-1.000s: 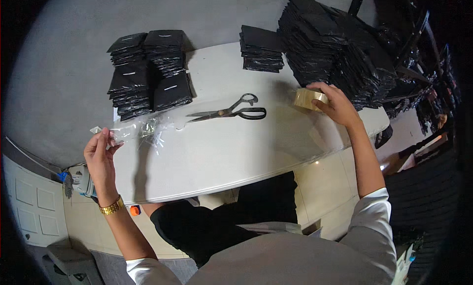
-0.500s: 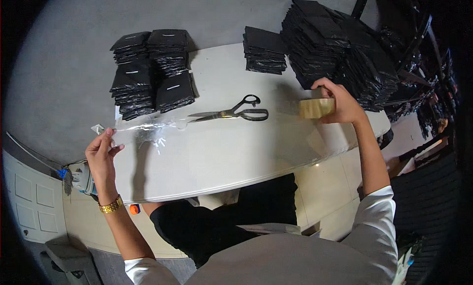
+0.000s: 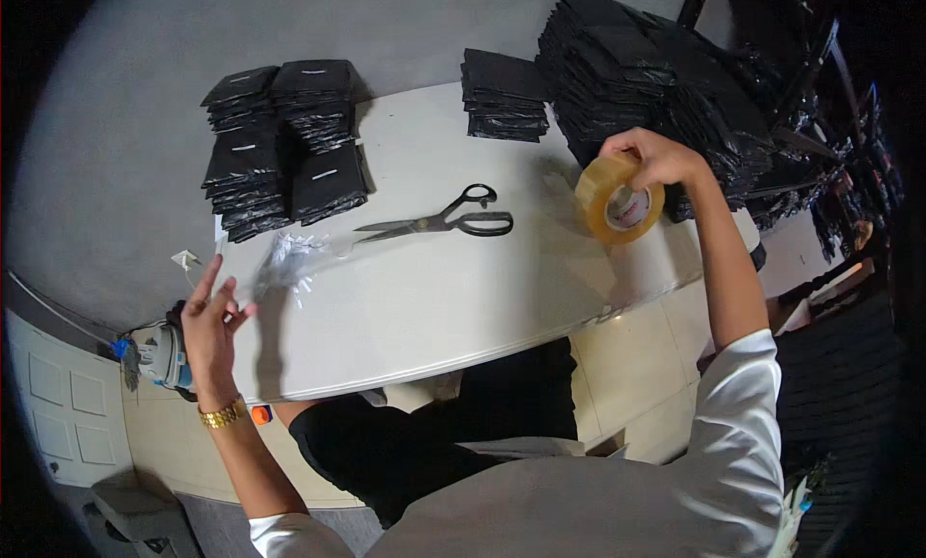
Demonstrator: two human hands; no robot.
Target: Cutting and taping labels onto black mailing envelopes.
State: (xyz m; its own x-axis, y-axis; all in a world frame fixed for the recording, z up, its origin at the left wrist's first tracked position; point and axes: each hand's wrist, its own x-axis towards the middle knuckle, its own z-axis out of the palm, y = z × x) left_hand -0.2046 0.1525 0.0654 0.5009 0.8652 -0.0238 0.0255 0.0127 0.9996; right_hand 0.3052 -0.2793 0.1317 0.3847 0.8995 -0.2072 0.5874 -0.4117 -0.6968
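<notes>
Grey wall (image 3: 415, 37) is rising behind a white table (image 3: 405, 317), where folded black packets (image 3: 243, 151) are sitting in stacks. The right hand (image 3: 666, 161) is clamping its grip on a yellowish tape roll (image 3: 593, 209) over the table's right side. The left hand (image 3: 210, 331) is hanging by the table's left edge — its grip standing apart — near some white strips (image 3: 292, 261). Black scissors (image 3: 424, 224) are lying between both hands.

Left hand (image 3: 210, 331): kinda loose, fingers spread and slightly bent, index pointing forward
Right hand (image 3: 661, 161): curled into a proper grip, wrist (image 3: 698, 177) bent in toward the left
Left forearm (image 3: 253, 466): stretched forward, slanting outward
Right forearm (image 3: 730, 264): also out front, but leaning a bit inward
Hands: well apart tbh
</notes>
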